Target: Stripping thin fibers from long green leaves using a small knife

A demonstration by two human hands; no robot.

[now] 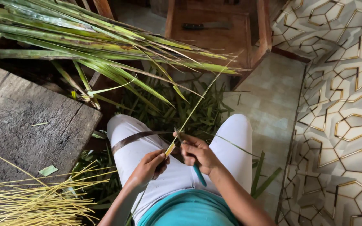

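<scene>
Leaf strip (189, 117): left hand (149, 165) pinches its base; right hand (195, 152) grips a knife (197, 172). Blade slip risks cutting the fingers (161, 155).

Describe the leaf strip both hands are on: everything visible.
The leaf strip is a long, thin, pale green-yellow palm midrib, still carrying a little green blade. It slants up from the lap towards the frond pile. The left hand pinches its yellowish lower end; the right hand holds a teal-handled knife against it. Its upper end tapers to a fine tip.
</scene>
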